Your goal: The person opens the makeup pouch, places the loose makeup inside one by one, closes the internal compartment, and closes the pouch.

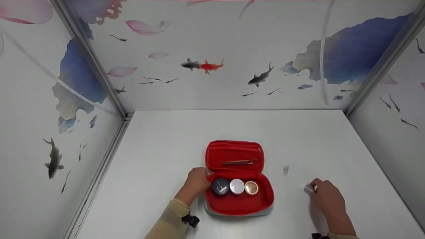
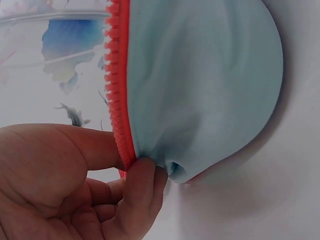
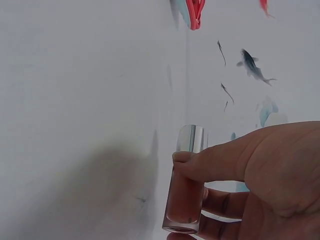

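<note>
A makeup bag (image 1: pixel 239 208), red inside and pale blue-green outside, lies unzipped with its lid folded back. At its left side, my left hand (image 1: pixel 197 181) pinches the rim near the red zipper (image 2: pixel 119 90) between thumb and fingers. Inside the base sit a black round jar (image 1: pixel 220 186), a silver-lidded jar (image 1: pixel 237 187) and a small round pan of beige shades (image 1: pixel 251 188). Slim brushes (image 1: pixel 239 162) lie in the lid. To the right of the bag, over the table, my right hand (image 1: pixel 328 196) holds a lip gloss tube (image 3: pixel 185 197) with a shiny silver cap.
The white table (image 1: pixel 166 132) is bounded by printed panels at the back and sides, with metal frame posts (image 1: pixel 114 99) at the corners. A small grey mark (image 1: pixel 286 170) shows on the tabletop between the bag and my right hand.
</note>
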Available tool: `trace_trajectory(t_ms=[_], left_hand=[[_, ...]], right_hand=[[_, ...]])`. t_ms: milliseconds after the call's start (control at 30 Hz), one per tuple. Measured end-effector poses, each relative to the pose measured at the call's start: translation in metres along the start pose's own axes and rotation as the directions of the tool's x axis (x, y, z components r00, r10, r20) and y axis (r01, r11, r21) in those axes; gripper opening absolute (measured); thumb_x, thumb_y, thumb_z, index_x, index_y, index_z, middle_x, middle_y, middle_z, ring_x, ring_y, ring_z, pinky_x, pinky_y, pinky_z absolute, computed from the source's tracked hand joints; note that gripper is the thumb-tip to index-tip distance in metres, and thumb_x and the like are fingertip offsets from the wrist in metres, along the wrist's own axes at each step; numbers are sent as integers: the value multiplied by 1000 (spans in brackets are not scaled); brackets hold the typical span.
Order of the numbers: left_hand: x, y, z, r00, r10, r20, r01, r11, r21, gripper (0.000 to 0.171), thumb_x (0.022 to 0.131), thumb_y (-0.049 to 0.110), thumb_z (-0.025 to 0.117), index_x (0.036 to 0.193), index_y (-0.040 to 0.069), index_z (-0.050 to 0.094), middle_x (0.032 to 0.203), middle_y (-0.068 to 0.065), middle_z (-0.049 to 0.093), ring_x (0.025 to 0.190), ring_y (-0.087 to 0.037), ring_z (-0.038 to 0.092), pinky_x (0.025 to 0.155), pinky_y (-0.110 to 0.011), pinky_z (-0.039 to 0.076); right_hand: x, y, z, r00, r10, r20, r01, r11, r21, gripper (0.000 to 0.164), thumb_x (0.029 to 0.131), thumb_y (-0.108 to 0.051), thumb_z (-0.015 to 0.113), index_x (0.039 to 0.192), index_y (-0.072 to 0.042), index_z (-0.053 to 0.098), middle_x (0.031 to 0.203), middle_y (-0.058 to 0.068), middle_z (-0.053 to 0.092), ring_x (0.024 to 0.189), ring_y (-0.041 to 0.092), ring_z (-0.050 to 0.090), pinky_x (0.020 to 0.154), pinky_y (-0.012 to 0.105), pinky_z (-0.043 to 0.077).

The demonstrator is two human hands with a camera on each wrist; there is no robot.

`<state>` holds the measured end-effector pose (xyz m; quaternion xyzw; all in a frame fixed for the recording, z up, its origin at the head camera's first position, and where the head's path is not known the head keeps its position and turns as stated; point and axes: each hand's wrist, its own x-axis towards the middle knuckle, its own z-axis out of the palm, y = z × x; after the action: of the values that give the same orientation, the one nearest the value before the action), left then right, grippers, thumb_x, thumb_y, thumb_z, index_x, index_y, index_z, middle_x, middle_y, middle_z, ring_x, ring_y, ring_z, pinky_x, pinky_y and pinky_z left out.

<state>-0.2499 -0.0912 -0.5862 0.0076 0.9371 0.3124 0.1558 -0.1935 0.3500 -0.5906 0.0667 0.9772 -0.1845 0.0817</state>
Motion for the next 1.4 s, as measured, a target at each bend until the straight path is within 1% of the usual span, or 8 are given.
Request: trace_trajectory(t_ms=[100, 200, 400, 600, 767, 967, 1133, 1400], left_hand=[[0, 0, 1, 1000, -4, -2, 4, 1000, 4, 24, 96, 11, 73, 77, 9, 57, 72, -4, 53, 67, -20, 52, 57, -30, 42], [1, 1, 1, 1000, -12, 0, 12, 1000, 6, 25, 97, 12, 73, 78, 9, 57, 72, -4, 53, 67, -20, 52, 57, -30, 41], [0, 1, 1, 1000, -20, 5, 20, 1000, -1, 29, 101, 19, 72, 77, 8, 58, 72, -5, 54, 68, -20, 54, 57, -31, 42], [0, 1, 2, 1000, -18, 10, 19, 1000, -8, 26, 100, 16, 71, 79, 8, 58, 74, -5, 56, 69, -20, 55, 57, -30, 43], [-1, 1, 1, 1000, -4, 2, 4, 1000, -3, 23, 96, 8, 72, 77, 8, 59, 73, -4, 56, 67, -19, 54, 57, -30, 43], [-3, 0, 2, 1000, 8, -6, -8, 1000, -23, 17, 88, -1, 70, 78, 8, 60, 73, -3, 55, 67, -19, 52, 57, -30, 42], [-4, -2, 3, 1000, 1, -21, -2, 999, -41, 16, 86, -3, 70, 80, 7, 59, 74, -4, 55, 68, -20, 53, 57, -31, 42], [-3, -2, 4, 999, -7, -31, 6, 999, -40, 16, 86, -2, 72, 82, 7, 59, 76, -5, 57, 71, -20, 54, 59, -31, 44]], right_hand=[[-2, -7, -1, 1000, -4, -12, 4, 1000, -4, 27, 98, -2, 67, 124, 4, 66, 94, 18, 63, 79, 24, 60, 68, 42, 53], [-4, -12, -2, 999, -31, -29, 31, 999, -9, 26, 96, -1, 70, 122, 5, 68, 94, 18, 64, 80, 24, 62, 69, 44, 55], [-9, -24, -4, 991, -99, -86, 99, 995, -4, 28, 92, 0, 75, 119, 4, 69, 92, 16, 65, 78, 24, 63, 68, 43, 55], [-12, -36, -4, 976, -170, -137, 172, 985, 0, 27, 90, 2, 77, 116, 2, 71, 92, 16, 66, 78, 25, 64, 67, 43, 55], [-12, -45, -1, 967, -194, -162, 197, 980, 3, 27, 88, 3, 78, 115, 1, 72, 90, 14, 66, 78, 25, 64, 67, 43, 54], [-13, -61, 4, 967, -200, -157, 203, 979, 8, 25, 88, 2, 78, 111, -3, 74, 89, 11, 66, 80, 25, 62, 71, 46, 56], [-16, -78, 7, 964, -217, -155, 221, 975, 12, 24, 87, 2, 79, 109, -6, 75, 89, 10, 66, 81, 25, 62, 73, 47, 58], [-19, -102, 14, 969, -215, -126, 222, 974, 45, 23, 89, -1, 80, 111, -8, 76, 94, 9, 67, 85, 22, 62, 78, 45, 61]])
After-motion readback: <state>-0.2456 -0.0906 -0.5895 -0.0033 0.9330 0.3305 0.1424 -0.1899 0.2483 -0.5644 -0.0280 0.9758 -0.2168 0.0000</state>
